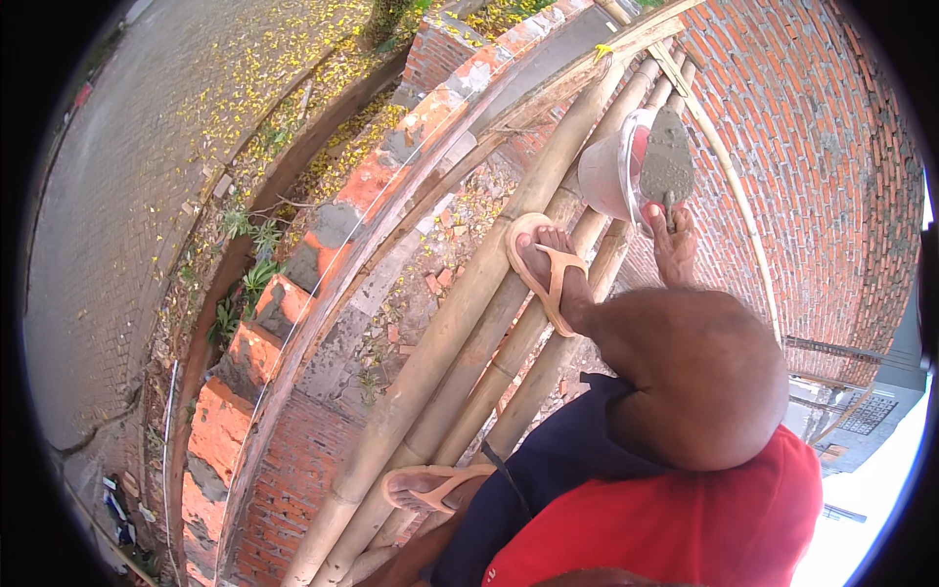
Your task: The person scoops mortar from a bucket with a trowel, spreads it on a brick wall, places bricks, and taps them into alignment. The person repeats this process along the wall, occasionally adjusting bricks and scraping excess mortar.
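My right hand [673,245] is closed round the handle of a trowel, thumb and fingers wrapped at its near end. Wet grey mortar [668,161] covers the trowel's blade, which is over or beside the mouth of a pale bucket [604,176]. The bucket looks tilted and rests on the bamboo poles [518,284]; the inside is mostly hidden by the trowel. My left hand does not show. My feet, in tan sandals [559,284], stand on the poles, and my bent knee is close to the right hand.
A brick wall under construction [220,430] curves along the left, with a taut string [293,333] above it. Ground with loose bricks [440,281] lies below the poles. A tall brick wall [782,117] rises at right. Beyond the low wall are fallen yellow leaves and a paved road [127,196].
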Demonstrator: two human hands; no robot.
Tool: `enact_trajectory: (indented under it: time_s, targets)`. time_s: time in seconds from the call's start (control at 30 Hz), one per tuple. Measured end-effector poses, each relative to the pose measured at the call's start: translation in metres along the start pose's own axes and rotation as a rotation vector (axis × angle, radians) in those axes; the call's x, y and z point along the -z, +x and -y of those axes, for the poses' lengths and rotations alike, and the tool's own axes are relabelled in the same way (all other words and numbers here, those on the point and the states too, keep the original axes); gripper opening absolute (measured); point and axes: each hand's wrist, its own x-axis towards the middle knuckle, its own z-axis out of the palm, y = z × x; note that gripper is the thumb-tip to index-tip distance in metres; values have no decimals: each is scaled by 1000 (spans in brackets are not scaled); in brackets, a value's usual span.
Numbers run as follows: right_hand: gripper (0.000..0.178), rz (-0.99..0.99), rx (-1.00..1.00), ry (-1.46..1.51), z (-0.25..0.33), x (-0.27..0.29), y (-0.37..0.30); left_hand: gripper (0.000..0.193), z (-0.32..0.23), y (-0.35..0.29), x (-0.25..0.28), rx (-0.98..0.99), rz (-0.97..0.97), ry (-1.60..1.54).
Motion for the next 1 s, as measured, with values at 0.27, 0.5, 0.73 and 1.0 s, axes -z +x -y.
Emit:
enact_trajectory:
  time_s: [0.27,0.5,0.73,1.0]
  targets:
    - [71,-116,-454,380,-98,23,51,61,-20,-14,-50,28,-77,-35]
    - [53,374,-466,878,-136,14,115,60,-23,-7,-39,29,-194,-163]
    - [62,682,-715,1058,-140,11,138,60,-21,-68,-60,41,-242,-286]
    - [75,747,-769,863,-131,16,149,64,-130,-103,-194,23,-30,-38]
